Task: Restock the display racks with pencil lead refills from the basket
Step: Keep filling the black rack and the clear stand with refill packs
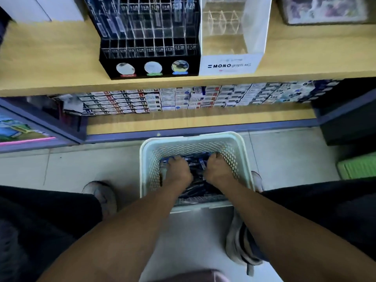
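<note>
A pale perforated plastic basket [195, 139] stands on the floor between my feet, holding a heap of dark blue pencil lead refill packs [196, 165]. Both hands are down inside it. My left hand [178, 170] lies on the left part of the heap with its fingers curled into the packs. My right hand [216, 169] does the same on the right part. The fingertips are buried, so what each grips is hidden. On the wooden shelf above stands a black display rack [149, 37] with many narrow slots, most of them bare.
A white and clear MONO graph rack [231, 65] stands right of the black rack. Below, a lower shelf holds rows of small boxes [183, 98]. My shoes [101, 195] flank the basket on the tiled floor. A green bin [358, 166] sits at the right.
</note>
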`<state>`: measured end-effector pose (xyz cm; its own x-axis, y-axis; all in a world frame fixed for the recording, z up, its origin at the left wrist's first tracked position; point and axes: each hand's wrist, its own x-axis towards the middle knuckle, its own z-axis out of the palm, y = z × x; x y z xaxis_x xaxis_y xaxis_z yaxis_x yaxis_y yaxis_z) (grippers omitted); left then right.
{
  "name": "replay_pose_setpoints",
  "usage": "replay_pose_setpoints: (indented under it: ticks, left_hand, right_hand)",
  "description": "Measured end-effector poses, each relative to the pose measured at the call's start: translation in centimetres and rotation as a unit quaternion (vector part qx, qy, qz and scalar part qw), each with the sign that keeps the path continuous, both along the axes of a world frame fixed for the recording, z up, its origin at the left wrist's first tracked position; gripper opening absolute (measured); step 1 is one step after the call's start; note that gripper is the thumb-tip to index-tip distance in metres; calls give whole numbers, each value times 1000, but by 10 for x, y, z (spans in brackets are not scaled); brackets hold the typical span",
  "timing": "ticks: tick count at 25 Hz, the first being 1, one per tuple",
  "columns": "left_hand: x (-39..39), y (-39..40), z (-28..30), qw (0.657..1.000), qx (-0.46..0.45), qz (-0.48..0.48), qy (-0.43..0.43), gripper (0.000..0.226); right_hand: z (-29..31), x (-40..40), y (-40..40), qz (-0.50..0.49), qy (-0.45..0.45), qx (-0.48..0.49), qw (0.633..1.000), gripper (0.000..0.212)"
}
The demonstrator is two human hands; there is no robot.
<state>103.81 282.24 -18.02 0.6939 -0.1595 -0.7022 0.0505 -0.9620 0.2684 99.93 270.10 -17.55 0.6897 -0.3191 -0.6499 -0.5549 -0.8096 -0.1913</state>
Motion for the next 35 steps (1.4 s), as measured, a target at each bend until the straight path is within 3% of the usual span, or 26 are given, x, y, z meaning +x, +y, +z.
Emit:
replay_pose_setpoints:
  ticks: [4,9,13,15,19,21,24,27,30,33,35]
  left_hand:
    - [-8,5,-17,995,46,-42,-82,73]
    - [-5,8,-32,993,59,-43,-92,64]
    - [-7,13,-28,982,82,-95,-139,37]
    - [-7,14,-30,987,64,-96,-115,52]
    - [0,15,-34,998,44,46,-15,83]
    - [6,15,-39,998,44,49,-1,68]
    - [14,15,-40,992,-45,118,17,15]
    - [16,17,-36,956,-114,260,77,16]
    - [13,18,-33,888,-203,393,124,20]
    - [9,9,-28,831,-264,463,160,34]
    - [9,4,-27,820,-277,471,168,44]
  right_hand:
    - [-18,0,3,22,-23,-50,998,94]
    - [-25,6,9,-29,3,-23,999,84]
    - [-29,2,12,-21,-44,8,999,63]
    - [-29,4,16,-45,-65,30,996,60]
    - [-27,12,22,-119,-65,82,987,58]
    - [-28,16,21,-151,-58,115,980,57]
    - [-28,18,21,-173,-47,157,971,61]
    - [-26,19,21,-210,-42,193,958,65]
    - [-24,17,23,-231,-59,218,946,60]
    - [-19,14,30,-233,-67,266,933,54]
    - [-12,13,37,-239,-69,306,919,37]
